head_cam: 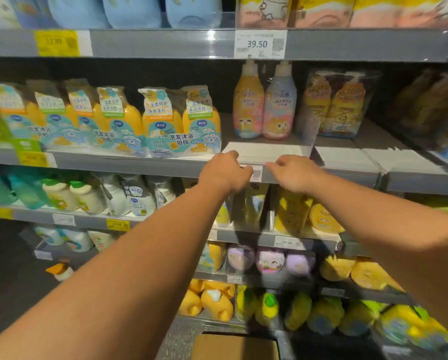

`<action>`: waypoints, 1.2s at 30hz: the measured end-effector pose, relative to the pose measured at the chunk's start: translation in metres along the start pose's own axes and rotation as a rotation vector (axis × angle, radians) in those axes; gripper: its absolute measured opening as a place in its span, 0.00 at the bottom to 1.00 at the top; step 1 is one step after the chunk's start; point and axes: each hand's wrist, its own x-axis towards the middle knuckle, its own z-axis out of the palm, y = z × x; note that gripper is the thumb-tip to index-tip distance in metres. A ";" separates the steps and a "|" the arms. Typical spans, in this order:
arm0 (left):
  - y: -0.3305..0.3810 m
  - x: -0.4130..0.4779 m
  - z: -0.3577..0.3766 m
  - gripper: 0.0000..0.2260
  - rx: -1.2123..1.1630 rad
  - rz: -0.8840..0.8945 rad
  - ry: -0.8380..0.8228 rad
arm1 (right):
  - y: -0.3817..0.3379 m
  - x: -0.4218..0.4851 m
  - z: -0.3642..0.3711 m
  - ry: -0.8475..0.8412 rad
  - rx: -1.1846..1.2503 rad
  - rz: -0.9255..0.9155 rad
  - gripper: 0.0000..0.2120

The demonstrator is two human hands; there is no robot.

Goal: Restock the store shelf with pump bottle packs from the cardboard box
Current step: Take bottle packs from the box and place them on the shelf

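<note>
Left hand (225, 172) and right hand (294, 174), fingers curled, each gripped the front edge of the white tray (267, 152) on the shelf (139, 167); price tag (255, 175) between them. Pump bottle pack (264, 105) stood upright at 12 o'clock, at the tray's back. Yellow packs (181, 120) at 9 o'clock. Cardboard box (235, 346) at 6 o'clock, well apart.

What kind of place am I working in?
A retail store aisle, probably baby toiletries: tiered shelves of pump bottle packs, price tags such as 39.50 on the shelf edges, and a cardboard box below.
</note>
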 end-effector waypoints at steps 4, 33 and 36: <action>-0.013 -0.037 0.014 0.21 0.112 0.002 -0.064 | 0.011 -0.034 0.020 -0.089 -0.104 -0.044 0.25; -0.179 -0.223 0.277 0.19 0.164 -0.138 -0.509 | 0.113 -0.205 0.337 -0.540 -0.098 0.036 0.21; -0.212 -0.236 0.308 0.22 0.181 -0.114 -0.589 | 0.115 -0.223 0.378 -0.554 -0.064 0.083 0.19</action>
